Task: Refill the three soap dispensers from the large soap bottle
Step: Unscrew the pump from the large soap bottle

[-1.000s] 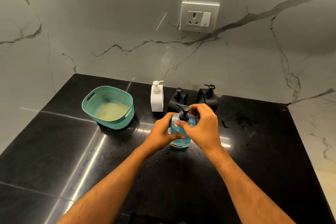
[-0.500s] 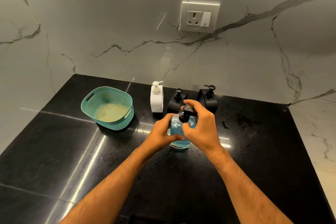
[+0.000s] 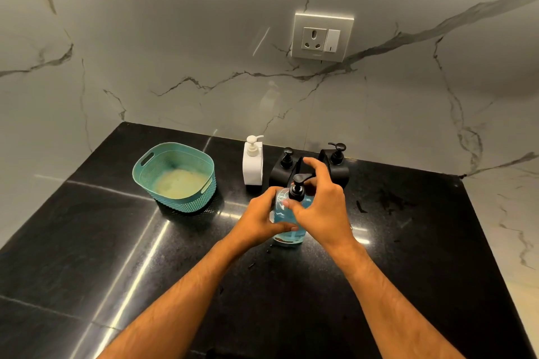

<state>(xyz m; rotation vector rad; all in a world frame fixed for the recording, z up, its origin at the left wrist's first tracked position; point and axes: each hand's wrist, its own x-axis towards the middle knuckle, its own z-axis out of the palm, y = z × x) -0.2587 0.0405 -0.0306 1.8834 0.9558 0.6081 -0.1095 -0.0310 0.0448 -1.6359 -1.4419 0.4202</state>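
On polished black stone counter (image 3: 87, 256) against veined marble wall (image 3: 145, 52), ribbed teal basket (image 3: 175, 176) left, white square dispenser (image 3: 253, 165) and two black dispensers (image 3: 335, 165) behind, clear blue soap bottle (image 3: 287, 213) centre, upright, left hand (image 3: 256, 221) clasping body, right hand (image 3: 323, 210) pinching black pump (image 3: 299, 183).

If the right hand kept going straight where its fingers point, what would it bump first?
Probably the middle black dispenser, just beyond the right hand, whose fingers pinch the blue bottle's pump. Depth is hard to judge.
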